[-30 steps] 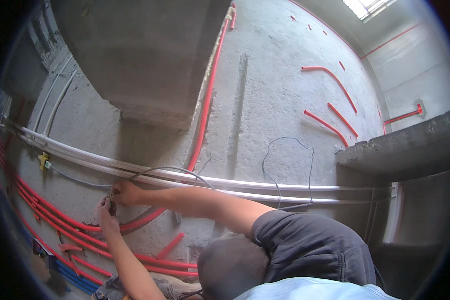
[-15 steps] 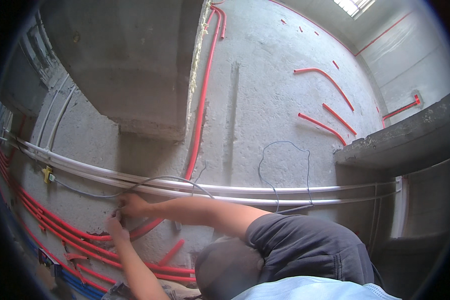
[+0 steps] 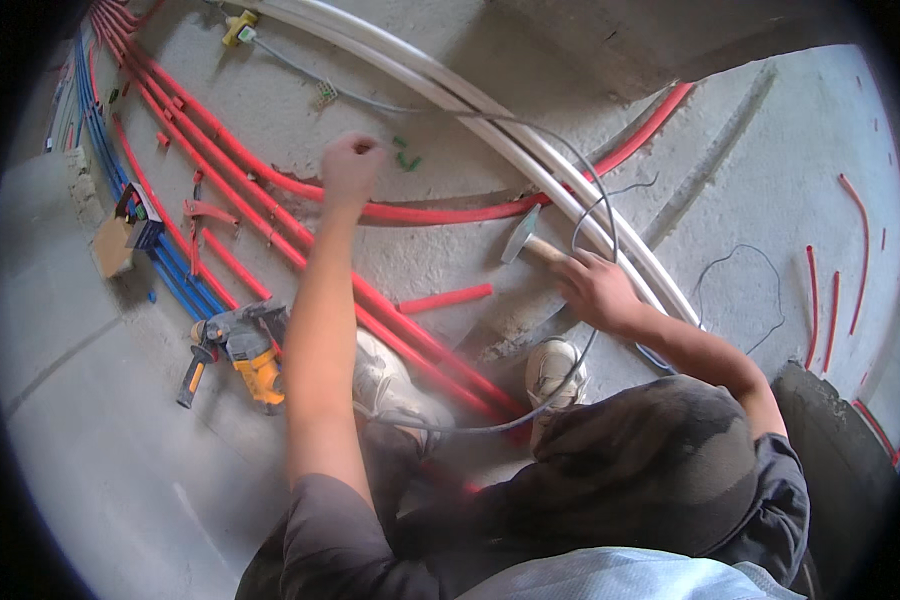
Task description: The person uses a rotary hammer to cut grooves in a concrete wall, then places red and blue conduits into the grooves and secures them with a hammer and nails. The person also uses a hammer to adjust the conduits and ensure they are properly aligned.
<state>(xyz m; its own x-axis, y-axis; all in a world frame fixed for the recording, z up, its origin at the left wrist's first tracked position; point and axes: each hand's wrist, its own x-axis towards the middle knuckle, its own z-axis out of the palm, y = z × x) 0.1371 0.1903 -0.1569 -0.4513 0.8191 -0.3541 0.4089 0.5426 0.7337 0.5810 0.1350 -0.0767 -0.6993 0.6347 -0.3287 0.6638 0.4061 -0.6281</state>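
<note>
My right hand (image 3: 592, 288) grips the wooden handle of a hammer (image 3: 522, 240), whose metal head points at the concrete beside the white conduits (image 3: 530, 165). A thin grey cable (image 3: 598, 200) loops over those conduits and runs down past my right hand. My left hand (image 3: 350, 166) is stretched out, closed in a fist above the red pipes (image 3: 270, 215), and I see nothing in it. Two small green clips (image 3: 406, 156) lie just to the right of that fist.
A yellow hammer drill (image 3: 242, 345) lies at lower left beside blue pipes (image 3: 175, 265). A small cardboard box (image 3: 118, 238) sits further left. A short red pipe piece (image 3: 447, 298) lies loose. My shoes (image 3: 555, 368) stand among the pipes. A concrete block (image 3: 670, 35) rises at top right.
The view has swung sharply. Earlier both hands worked close together at the white conduits; now they are apart, the left closed in a fist and the right holding a hammer.
</note>
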